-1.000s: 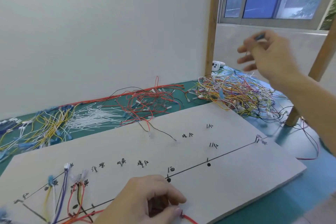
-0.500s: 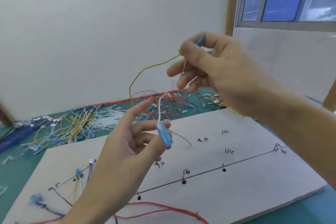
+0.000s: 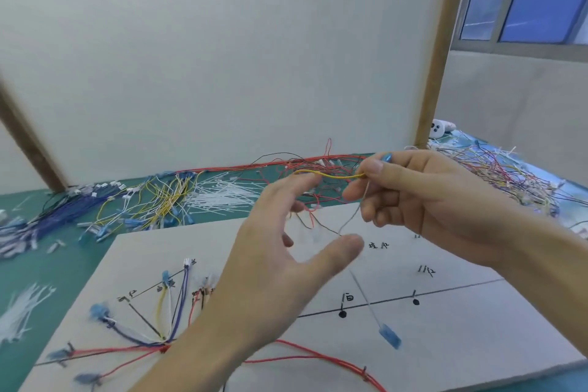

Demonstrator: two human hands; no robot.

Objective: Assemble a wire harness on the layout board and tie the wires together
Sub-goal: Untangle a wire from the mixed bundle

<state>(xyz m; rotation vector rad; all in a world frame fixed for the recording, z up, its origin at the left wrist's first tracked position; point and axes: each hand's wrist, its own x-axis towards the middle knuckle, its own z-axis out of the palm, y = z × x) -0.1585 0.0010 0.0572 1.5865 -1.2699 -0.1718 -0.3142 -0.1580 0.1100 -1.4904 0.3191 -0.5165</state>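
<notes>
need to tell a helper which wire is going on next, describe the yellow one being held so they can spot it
Above the white layout board, the right hand pinches a thin yellow wire between thumb and forefinger. The wire runs level toward the open left hand. Unlike the yellow wires heaped on the green table, it is lifted in the air.

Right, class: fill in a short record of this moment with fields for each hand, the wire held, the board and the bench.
Right hand: pinches yellow wire and a white wire
White wire: hangs, blue terminal at its low end
Left hand: open, fingers spread, holds nothing
Layout board: wires fanned at left corner, red wire along near edge
Bench: cable ties, loose wire piles
</notes>
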